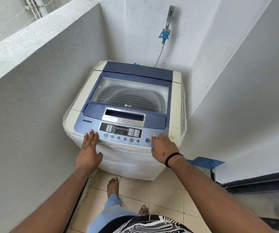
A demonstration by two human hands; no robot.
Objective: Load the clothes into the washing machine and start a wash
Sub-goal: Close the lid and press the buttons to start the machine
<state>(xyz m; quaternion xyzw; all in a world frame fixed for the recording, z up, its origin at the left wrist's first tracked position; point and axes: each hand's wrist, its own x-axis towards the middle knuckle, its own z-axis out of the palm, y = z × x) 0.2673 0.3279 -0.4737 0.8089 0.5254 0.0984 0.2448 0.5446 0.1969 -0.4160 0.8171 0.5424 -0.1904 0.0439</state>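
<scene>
One washing machine (125, 115) at center; one tap (169, 19) at 12 o'clock; two hands; two bare feet at 6 o'clock.

The cloudy clear window in the blue lid (132, 91) of the cream top-loading washing machine (177, 101) shows only a dim ribbed drum below, and whether clothes lie inside cannot be told. The small printed labels on the dark control display (120, 130) and under the round grey buttons (125, 139) are too small to read. The right hand (164, 148) covers the panel's right end, so the button under its fingertip is hidden. The left hand (89, 148) hides the panel's left corner. The thin grey hose (159, 54) from the blue tap fitting (164, 35) disappears behind the machine. Both forearms run off the bottom edge.
</scene>
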